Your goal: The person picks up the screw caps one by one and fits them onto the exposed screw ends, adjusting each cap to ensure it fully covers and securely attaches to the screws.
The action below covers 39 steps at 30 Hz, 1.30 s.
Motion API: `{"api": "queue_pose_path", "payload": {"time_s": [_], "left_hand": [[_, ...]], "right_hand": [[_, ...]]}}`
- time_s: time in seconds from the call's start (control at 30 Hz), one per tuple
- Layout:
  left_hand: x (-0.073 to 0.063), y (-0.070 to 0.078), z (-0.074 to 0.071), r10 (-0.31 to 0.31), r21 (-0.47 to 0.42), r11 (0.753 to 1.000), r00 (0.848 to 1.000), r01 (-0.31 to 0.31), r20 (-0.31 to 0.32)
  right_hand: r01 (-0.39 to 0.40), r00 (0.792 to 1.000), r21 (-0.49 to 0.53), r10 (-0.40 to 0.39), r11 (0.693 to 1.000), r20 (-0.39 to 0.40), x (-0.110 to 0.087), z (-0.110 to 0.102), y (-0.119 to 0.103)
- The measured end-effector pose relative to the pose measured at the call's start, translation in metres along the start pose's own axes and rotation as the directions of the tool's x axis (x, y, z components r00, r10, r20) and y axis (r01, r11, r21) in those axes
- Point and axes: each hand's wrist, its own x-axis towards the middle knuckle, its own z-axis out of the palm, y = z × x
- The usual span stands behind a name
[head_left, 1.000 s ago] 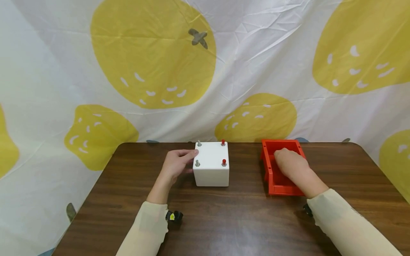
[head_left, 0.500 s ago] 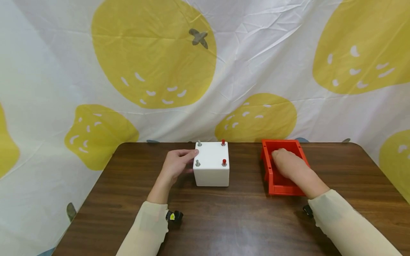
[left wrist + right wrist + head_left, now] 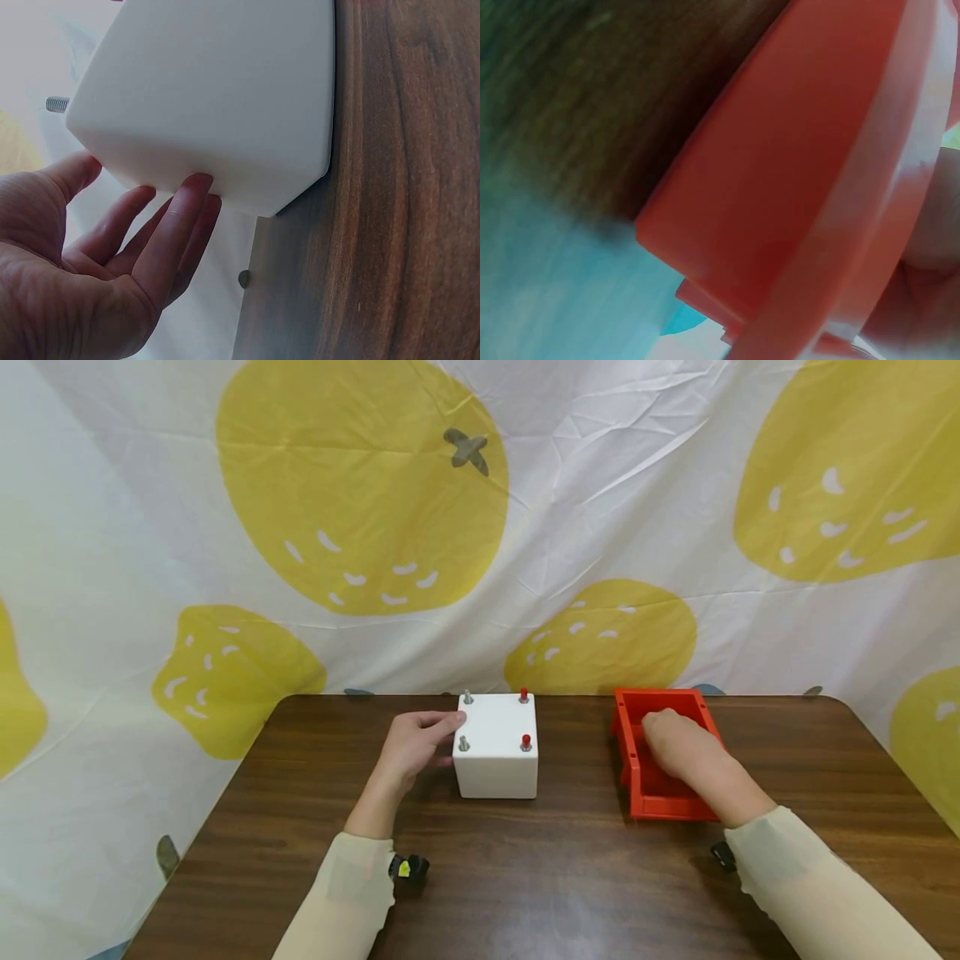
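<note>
A white block [image 3: 495, 727] stands on the table with bolts at its top corners. Its two left bolts [image 3: 463, 743] show bare metal thread; red caps [image 3: 526, 741] top the two on the right. My left hand [image 3: 416, 743] touches the block's left side. In the left wrist view the fingertips [image 3: 196, 184] rest against that face, and the thumb lies at the top edge. To the right, my right hand [image 3: 682, 743] reaches down into a red bin [image 3: 671, 808]. Its fingers are hidden there, as is anything they may hold. The bin's wall [image 3: 780, 165] fills most of the right wrist view.
The brown wooden table [image 3: 570, 877] carries the block and the bin, with a gap between them. Behind its far edge hangs a white cloth [image 3: 555, 527] with yellow fruit prints. A black wrist strap [image 3: 408, 867] shows at the left sleeve.
The right hand shifts slightly about inside the bin. Left hand, block and bin keep their places.
</note>
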Motion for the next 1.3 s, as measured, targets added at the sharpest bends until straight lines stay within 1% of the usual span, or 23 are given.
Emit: {"api": "queue_pose_path", "payload": {"time_s": [0.17,0.37,0.63,0.93,1.17,1.3], "left_hand": [[-0.001,0.0,0.0,0.001,-0.004,1.0,1.0,-0.001,-0.002],[-0.001,0.0,0.0,0.001,-0.003,1.0,1.0,-0.001,-0.003],[0.0,0.0,0.001,-0.002,-0.01,1.0,1.0,0.002,-0.007],[0.001,0.0,0.001,0.002,-0.009,1.0,1.0,-0.002,-0.006],[0.0,0.0,0.0,0.003,-0.021,1.0,1.0,-0.003,0.001],[0.0,0.0,0.0,0.005,-0.022,1.0,1.0,-0.005,0.002]], "right_hand": [[0.004,1.0,-0.012,-0.004,1.0,0.003,-0.002,-0.002,-0.002],[-0.009,1.0,0.006,0.009,1.0,0.009,-0.003,-0.003,-0.001],[-0.021,1.0,0.022,0.021,1.0,-0.001,-0.004,-0.001,0.0],[-0.018,1.0,0.002,0.018,1.0,-0.018,-0.006,-0.006,-0.002],[0.01,0.998,-0.028,-0.012,1.0,-0.065,-0.007,-0.01,-0.003],[0.01,0.997,-0.046,-0.014,0.999,-0.078,-0.007,-0.013,-0.002]]}}
